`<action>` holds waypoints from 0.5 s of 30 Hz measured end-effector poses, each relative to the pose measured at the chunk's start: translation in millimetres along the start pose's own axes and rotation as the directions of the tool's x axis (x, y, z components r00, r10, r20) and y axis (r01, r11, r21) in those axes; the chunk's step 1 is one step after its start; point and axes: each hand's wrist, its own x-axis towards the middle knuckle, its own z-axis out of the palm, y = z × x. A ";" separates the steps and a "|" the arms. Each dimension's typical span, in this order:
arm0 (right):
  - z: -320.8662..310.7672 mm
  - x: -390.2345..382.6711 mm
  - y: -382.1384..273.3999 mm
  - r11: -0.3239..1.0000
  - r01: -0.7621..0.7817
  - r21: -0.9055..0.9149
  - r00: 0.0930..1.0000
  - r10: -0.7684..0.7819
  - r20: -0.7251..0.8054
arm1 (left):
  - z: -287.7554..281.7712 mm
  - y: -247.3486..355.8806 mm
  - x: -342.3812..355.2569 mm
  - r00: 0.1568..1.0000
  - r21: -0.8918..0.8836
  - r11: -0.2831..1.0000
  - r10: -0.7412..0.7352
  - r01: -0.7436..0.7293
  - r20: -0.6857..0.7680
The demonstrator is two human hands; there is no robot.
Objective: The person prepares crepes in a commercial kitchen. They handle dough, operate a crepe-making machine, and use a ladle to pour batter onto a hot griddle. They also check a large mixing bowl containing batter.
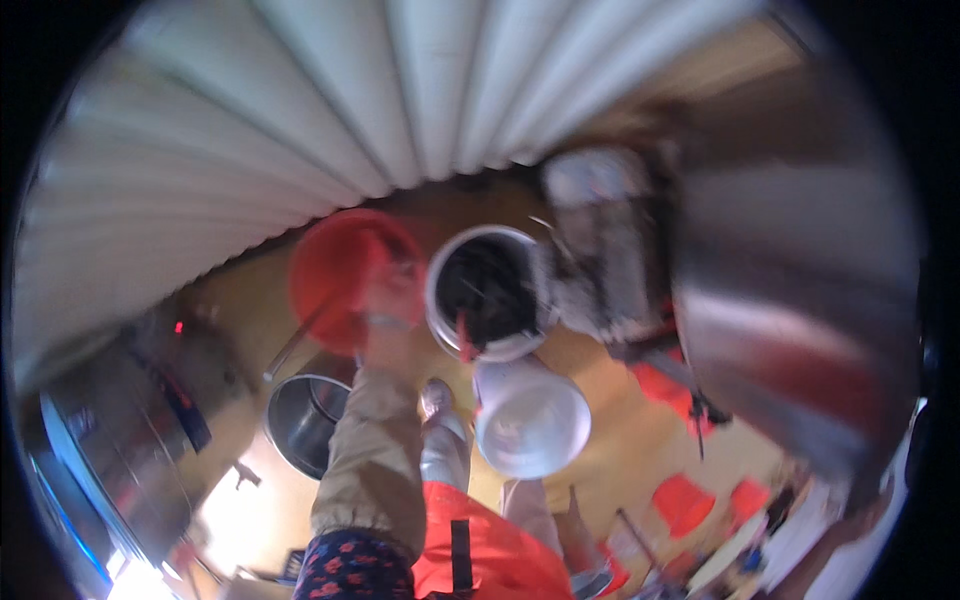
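My left hand [392, 292], smeared by motion, is at the right side of a red bucket [318, 275]. Its beige sleeve rises from the lower edge. The blur hides whether the fingers hold anything. A thin metal rod [290, 352] sticks out past the bucket's lower left rim. Just right of the hand stands a white bucket [437, 318] with dark contents [488, 290], and a red strip [465, 337] crosses its near rim. Nearer to me are a whitish, translucent-looking bucket [533, 425] and a metal pot [300, 425]. I cannot make out my right hand.
White ribbed sheeting [330, 90] spans the far side. A dirty motor-like machine [620, 255] stands beside a large shiny metal vessel [790, 300] on the right. Another metal drum [140, 430] is at left. Red containers [683, 505] and loose items lie lower right.
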 end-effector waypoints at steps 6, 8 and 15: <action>19.6 -4.0 -11.1 0.902 -0.229 0.365 0.957 0.278 -0.086 | 59.6 -17.4 -219.3 0.974 0.087 0.991 -0.119 0.104 0.192; 22.5 -0.8 -33.2 0.818 -0.243 0.521 0.926 0.355 -0.126 | 79.8 -37.3 -298.2 0.998 0.259 0.964 -0.062 0.064 -0.016; -32.5 -28.2 -17.1 0.395 -0.090 0.914 0.851 0.508 -0.135 | 101.9 -102.3 -505.4 0.977 0.766 0.624 -0.214 0.152 -0.019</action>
